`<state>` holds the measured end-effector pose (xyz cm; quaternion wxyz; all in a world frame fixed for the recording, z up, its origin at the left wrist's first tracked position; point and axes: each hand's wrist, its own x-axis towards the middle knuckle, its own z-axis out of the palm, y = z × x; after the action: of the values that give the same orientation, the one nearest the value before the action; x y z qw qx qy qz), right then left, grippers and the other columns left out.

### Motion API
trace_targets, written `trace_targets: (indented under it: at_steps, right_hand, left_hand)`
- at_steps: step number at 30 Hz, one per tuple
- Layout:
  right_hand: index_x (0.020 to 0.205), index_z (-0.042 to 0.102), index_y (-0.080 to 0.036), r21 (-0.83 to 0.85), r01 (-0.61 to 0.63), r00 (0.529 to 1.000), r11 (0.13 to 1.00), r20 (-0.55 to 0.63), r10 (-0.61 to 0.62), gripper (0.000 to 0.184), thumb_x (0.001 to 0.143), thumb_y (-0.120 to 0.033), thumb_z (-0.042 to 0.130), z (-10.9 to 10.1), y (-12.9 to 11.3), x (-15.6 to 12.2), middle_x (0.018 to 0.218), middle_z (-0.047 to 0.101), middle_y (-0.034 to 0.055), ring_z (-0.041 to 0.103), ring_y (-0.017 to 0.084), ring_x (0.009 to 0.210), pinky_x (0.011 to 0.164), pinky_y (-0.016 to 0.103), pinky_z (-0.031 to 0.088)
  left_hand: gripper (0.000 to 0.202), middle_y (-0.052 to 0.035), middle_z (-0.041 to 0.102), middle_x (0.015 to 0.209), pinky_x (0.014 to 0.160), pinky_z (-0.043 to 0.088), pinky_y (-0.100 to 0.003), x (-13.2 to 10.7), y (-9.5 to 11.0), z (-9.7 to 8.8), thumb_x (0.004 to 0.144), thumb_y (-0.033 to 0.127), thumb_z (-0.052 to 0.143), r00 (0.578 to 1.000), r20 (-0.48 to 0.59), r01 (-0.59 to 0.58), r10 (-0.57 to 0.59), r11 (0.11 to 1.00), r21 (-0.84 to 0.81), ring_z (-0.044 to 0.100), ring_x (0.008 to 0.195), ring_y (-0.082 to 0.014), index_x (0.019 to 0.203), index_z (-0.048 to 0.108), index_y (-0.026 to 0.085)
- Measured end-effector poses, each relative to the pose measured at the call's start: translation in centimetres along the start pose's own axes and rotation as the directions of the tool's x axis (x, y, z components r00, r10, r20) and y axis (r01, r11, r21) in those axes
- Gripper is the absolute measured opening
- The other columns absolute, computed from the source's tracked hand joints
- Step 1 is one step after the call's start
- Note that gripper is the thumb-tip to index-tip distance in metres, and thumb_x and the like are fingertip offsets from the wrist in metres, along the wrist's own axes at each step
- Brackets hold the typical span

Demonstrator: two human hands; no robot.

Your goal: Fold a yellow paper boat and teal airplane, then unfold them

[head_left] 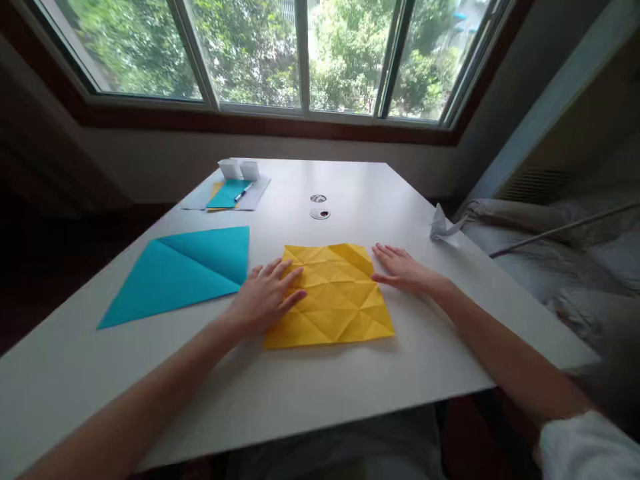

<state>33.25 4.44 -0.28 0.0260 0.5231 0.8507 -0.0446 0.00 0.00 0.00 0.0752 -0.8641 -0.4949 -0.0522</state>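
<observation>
A creased yellow paper square lies flat on the white table in front of me. My left hand rests open on the sheet's left edge, fingers stretched flat across it. My right hand lies open and flat at the sheet's right edge, fingertips touching the paper's upper right side. Neither hand holds anything.
A folded blue paper lies left of the yellow sheet. Farther back left are grey sheets with blue paper, a pen and two small white boxes. A small round object sits mid-table. A white folded paper figure stands near the right edge.
</observation>
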Motion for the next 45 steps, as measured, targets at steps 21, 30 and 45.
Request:
trace_targets:
  at_steps: [21,30,45]
  right_hand:
    - [0.08,0.062,-0.015,0.799,0.067,0.959,0.598,-0.216,0.182,0.025,0.07,-0.038,0.065,-1.4,-2.1,0.4,0.075,0.062,0.0009,0.051,0.009,0.054,0.046,0.02,0.039]
    - [0.084,0.066,-0.02,0.618,0.459,0.652,0.638,-0.722,0.231,0.019,0.075,-0.036,0.064,-3.4,-3.0,-1.4,0.085,0.064,0.0041,0.064,0.015,0.071,0.063,0.028,0.055]
    - [0.108,0.061,-0.023,0.116,0.462,0.839,0.879,-0.376,-0.392,0.028,0.081,-0.018,0.052,-0.4,0.7,0.0,0.112,0.063,0.005,0.056,0.019,0.098,0.085,0.034,0.049]
  left_hand:
    - [0.037,-0.0056,0.069,0.083,0.062,0.049,-0.027,2.7,-1.9,-0.3,0.061,0.046,0.068,0.909,0.102,0.248,-0.403,0.327,-0.912,0.062,0.074,-0.019,0.081,0.063,0.016]
    - [0.021,-0.0027,0.068,0.082,0.06,0.053,-0.028,1.5,-1.9,-4.4,0.069,0.032,0.07,0.801,-0.387,-0.178,-0.456,0.436,-0.882,0.062,0.074,-0.0158,0.085,0.065,0.018]
    - [0.033,-0.009,0.059,0.12,0.088,0.05,-0.037,1.7,-3.3,0.1,0.088,0.028,0.043,0.937,-0.16,-0.343,0.311,0.904,-0.256,0.051,0.113,-0.0223,0.117,0.056,0.019]
